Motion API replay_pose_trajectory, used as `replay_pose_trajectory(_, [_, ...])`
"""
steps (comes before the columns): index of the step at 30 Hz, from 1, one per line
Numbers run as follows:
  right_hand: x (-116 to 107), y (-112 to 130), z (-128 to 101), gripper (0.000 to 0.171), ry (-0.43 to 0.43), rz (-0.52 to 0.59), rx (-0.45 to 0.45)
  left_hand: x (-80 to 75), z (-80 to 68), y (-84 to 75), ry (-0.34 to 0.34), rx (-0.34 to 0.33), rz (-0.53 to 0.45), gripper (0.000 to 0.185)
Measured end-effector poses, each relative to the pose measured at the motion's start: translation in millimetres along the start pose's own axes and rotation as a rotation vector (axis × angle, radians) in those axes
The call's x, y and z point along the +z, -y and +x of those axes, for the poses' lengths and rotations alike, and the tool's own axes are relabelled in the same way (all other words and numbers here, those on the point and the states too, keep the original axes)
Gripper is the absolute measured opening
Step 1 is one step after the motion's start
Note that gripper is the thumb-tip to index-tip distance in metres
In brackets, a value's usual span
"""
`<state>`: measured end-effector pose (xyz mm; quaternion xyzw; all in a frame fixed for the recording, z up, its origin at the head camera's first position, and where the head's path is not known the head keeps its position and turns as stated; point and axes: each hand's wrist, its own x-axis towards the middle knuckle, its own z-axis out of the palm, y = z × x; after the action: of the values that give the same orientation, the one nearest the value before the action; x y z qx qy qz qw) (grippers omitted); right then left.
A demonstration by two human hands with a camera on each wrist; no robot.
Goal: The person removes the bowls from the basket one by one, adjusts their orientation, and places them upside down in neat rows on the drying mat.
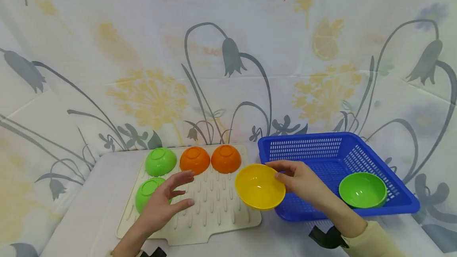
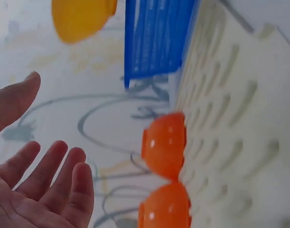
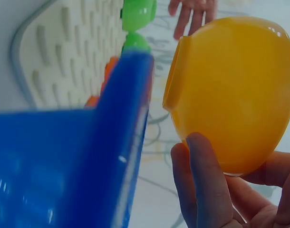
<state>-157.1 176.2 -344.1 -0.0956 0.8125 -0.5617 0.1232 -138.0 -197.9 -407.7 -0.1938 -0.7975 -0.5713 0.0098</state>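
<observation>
My right hand (image 1: pixel 300 179) holds a yellow bowl (image 1: pixel 260 187) by its right side, thumb at the rim and fingers along the outside. The bowl is tilted, its hollow towards me, over the gap between the drying mat and the blue basket (image 1: pixel 303 218). In the right wrist view the fingers (image 3: pixel 209 185) press against the yellow wall near the foot ring. My left hand (image 1: pixel 162 205) hovers above the left part of the cream drying mat (image 1: pixel 214 209), fingers spread and holding nothing. It overlaps the nearer green bowl (image 1: pixel 144 193) in the head view.
Two orange bowls (image 1: pixel 194 160) and another green bowl (image 1: pixel 160 162) lie upside down along the mat's back edge. Inside the basket's right end sits a green bowl (image 1: pixel 362 189), hollow up. A flower-patterned curtain (image 1: pixel 228 102) hangs behind the white tabletop (image 1: pixel 89 209).
</observation>
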Motion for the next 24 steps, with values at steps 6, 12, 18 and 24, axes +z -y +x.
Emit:
replay_pose_trajectory(6, [23.7, 0.1, 6.4, 0.033, -0.007, 0.035, 0.014, 28.3, 6.1, -15.3, 0.139, 0.022, -0.065, 0.067])
replay_pose_trajectory(12, [45.3, -3.7, 12.1, 0.031, -0.045, 0.033, 0.025, 44.1, 9.9, -23.4, 0.207, -0.044, -0.115, 0.075])
replay_pose_trajectory(18, [64.4, -8.8, 17.0, 0.03, -0.1, 0.064, -0.029, 47.1, 12.7, -21.5, 0.214, -0.078, -0.113, 0.082])
replay_pose_trajectory(24, [76.1, -6.4, 18.3, 0.031, -0.118, 0.112, -0.083, 46.0, 15.1, -20.6, 0.143, -0.083, -0.116, 0.085])
